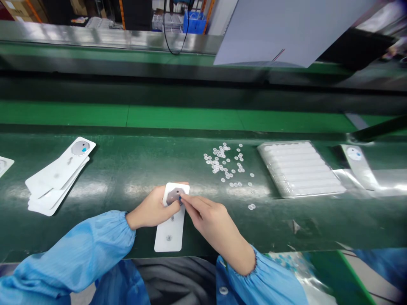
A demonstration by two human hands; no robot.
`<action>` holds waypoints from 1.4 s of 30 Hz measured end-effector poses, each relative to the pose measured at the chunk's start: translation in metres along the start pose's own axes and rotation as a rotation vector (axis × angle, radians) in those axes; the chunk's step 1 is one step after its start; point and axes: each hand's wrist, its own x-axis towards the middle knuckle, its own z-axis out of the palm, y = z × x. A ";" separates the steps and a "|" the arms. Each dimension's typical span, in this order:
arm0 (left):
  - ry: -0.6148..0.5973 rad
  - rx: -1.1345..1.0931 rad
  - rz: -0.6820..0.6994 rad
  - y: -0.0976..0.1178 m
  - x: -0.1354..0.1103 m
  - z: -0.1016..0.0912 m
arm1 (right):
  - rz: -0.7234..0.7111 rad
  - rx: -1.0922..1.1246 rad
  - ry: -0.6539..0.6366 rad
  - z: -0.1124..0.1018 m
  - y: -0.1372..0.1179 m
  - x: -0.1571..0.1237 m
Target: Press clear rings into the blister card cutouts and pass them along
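A white phone back cover (169,232) with a grey round camera area near its top lies tilted slightly over the green bench. My left hand (156,208) grips its upper left side, the thumb lying across the front just under the camera area. At the right side of that area, my right hand (212,219) has its thumb and fingertips pinched together at a small blue piece (180,197), mostly covered by the fingers. Small clear round discs (219,159) are scattered on the bench beyond my right hand.
Several similar covers (60,169) are stacked at the left, the top one bearing a blue spot. To the right are a clear-wrapped tray of white rows (300,167) and another cover (358,163). A large white sheet (273,29) hangs above the far side. The bench's front edge is close to my body.
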 end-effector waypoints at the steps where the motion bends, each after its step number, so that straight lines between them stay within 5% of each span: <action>1: -0.003 -0.001 0.006 0.001 0.000 0.000 | 0.025 0.029 0.017 0.000 -0.001 0.001; 10: 0.042 -0.044 -0.080 0.008 0.002 0.003 | 0.394 0.796 -0.061 -0.029 0.002 0.004; 21: 0.011 -0.098 -0.096 0.004 0.000 0.004 | 0.042 -0.069 0.184 0.016 0.002 -0.012; 31: -0.007 -0.058 -0.080 0.005 -0.001 0.003 | 0.071 0.091 0.196 0.012 0.000 -0.009; 36: 0.012 -0.224 -0.124 0.005 0.001 0.006 | 0.262 0.007 0.128 -0.011 0.037 0.000; 39: 0.031 -0.286 -0.161 0.004 0.001 0.006 | 0.188 -0.237 0.173 -0.018 0.052 0.004; 42: 0.035 -0.215 -0.136 0.005 0.001 0.005 | 0.052 -0.158 0.267 -0.013 0.040 0.006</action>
